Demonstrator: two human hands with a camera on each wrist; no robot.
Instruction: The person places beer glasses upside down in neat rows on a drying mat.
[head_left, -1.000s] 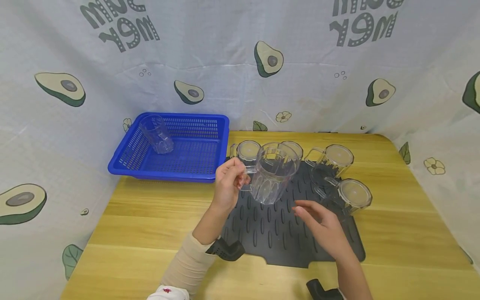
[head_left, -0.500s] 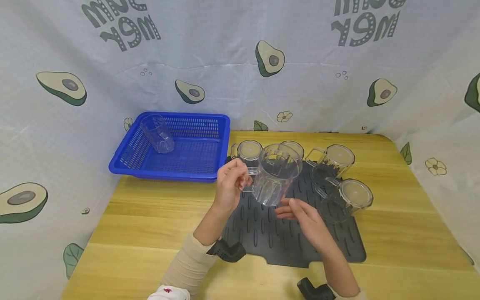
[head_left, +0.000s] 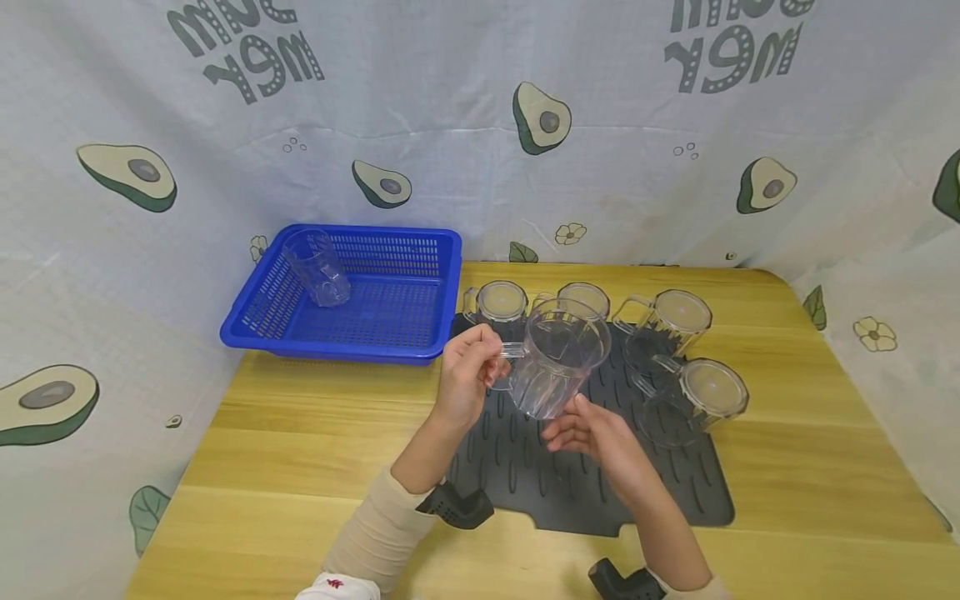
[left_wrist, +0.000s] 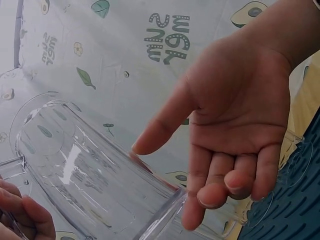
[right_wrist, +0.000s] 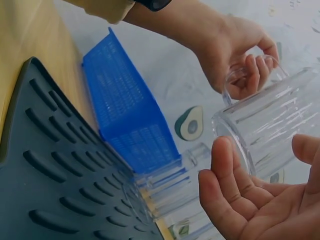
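My left hand (head_left: 467, 375) grips the handle of a clear ribbed mug (head_left: 547, 379) above the dark drying mat (head_left: 570, 496). The mug's mouth faces up and tilts to the right. By its base is my right hand (head_left: 600, 437), with the thumb at the mug's side and the fingers loosely bent below. In the right wrist view, those fingers (right_wrist: 220, 185) overlap the base rim, and whether they press it is unclear. Behind, upside-down mugs stand on the mat: one at left (head_left: 501, 302), one partly hidden (head_left: 585, 296), and two at right (head_left: 681, 310) (head_left: 712, 388).
A blue plastic basket (head_left: 375, 354) stands at the back left of the wooden table (head_left: 300, 450). One clear mug (head_left: 318, 271) leans inside it. A white curtain (head_left: 465, 125) printed with avocados hangs behind and at both sides.
My right hand has moved left to the mug's base, and its fingers have bent more. My left hand has lowered the mug slightly, with a small shift to the right.
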